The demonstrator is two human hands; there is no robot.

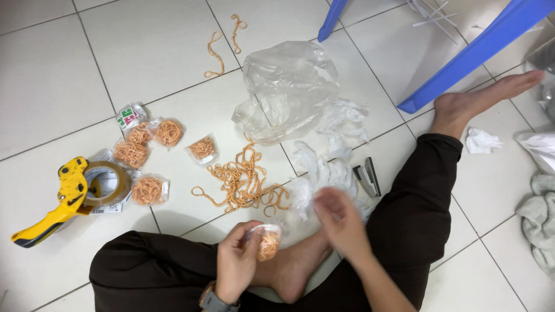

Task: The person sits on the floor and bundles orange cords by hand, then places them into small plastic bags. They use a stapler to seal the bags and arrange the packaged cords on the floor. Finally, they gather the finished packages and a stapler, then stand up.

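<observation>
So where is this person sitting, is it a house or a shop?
Probably a home or small workroom floor: white floor tiles, a blue plastic chair leg, and a yellow tape dispenser beside small filled bags.

Lighting up evenly and brightly from overhead, washing the white floor tiles (52,86) pale at upper left. Casting only soft, short shadows beside the yellow tape dispenser (66,199). Glinting off the clear plastic bag (287,86) at centre top. Blurring with motion at the right hand (342,222). Bending slightly at the edges.
</observation>
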